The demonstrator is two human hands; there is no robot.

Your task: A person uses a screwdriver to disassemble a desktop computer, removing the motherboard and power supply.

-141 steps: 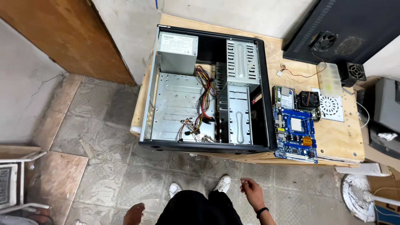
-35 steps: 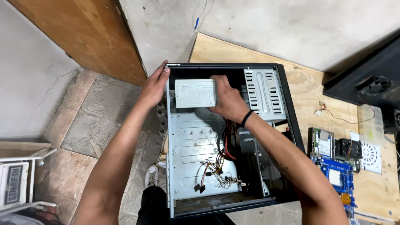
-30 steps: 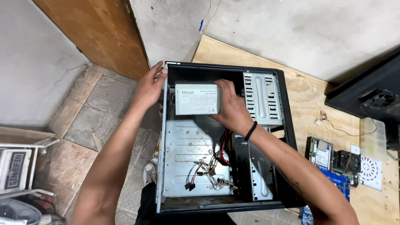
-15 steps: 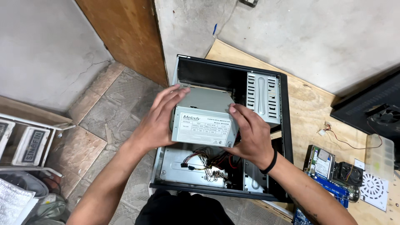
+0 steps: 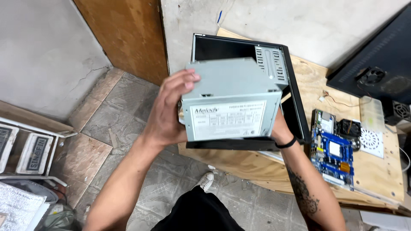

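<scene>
Above a rough plywood table (image 5: pixel 376 171) and a bumpy tiled floor (image 5: pixel 107 124), the left hand (image 5: pixel 169 113) and right hand (image 5: pixel 278 128) squeeze a boxy grey metal power supply (image 5: pixel 231 100) from both sides, holding it up over the open black computer case (image 5: pixel 291 90).

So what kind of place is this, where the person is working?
Probably a small computer repair workshop. An opened black computer case lies on a plywood table, a blue circuit board sits beside it, and both hands hold a grey metal power supply box above the case.
</scene>
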